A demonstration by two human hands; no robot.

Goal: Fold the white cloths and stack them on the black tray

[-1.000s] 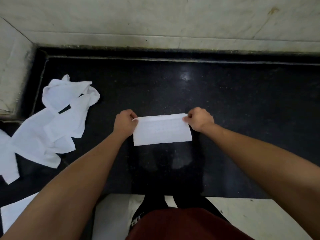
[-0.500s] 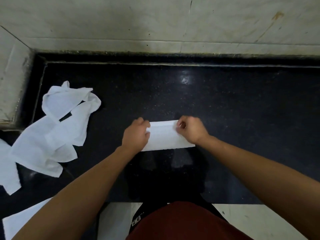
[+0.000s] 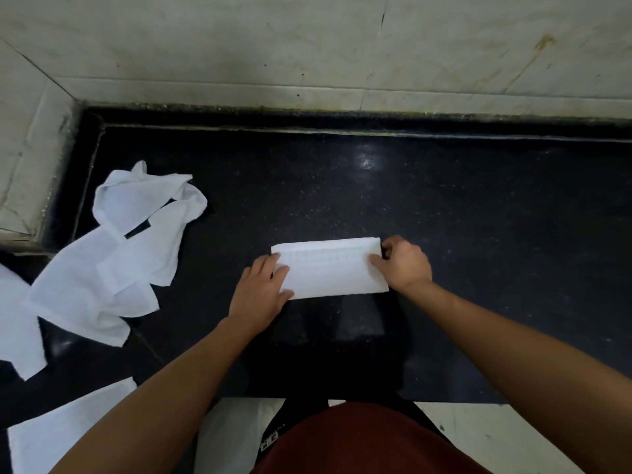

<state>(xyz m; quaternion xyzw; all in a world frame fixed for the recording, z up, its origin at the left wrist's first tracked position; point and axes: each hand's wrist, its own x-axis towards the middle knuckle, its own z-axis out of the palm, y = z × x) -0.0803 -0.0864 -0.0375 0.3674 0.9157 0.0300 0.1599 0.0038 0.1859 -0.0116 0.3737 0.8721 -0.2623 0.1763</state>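
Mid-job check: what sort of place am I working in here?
Likely a kitchen or utility counter, not certain: a polished black stone slab set into a corner of pale tiled walls, loose white cloths heaped at its left, and a folded cloth lying on it.

A folded cloth (image 3: 328, 268), a neat white rectangle with its long edges running left to right, lies flat mid-way along the black tray (image 3: 478, 217), crumpled cloths (image 3: 113, 254) sprawl heaped at its left end, and a flat cloth (image 3: 68, 432) lies nearer, at far left.
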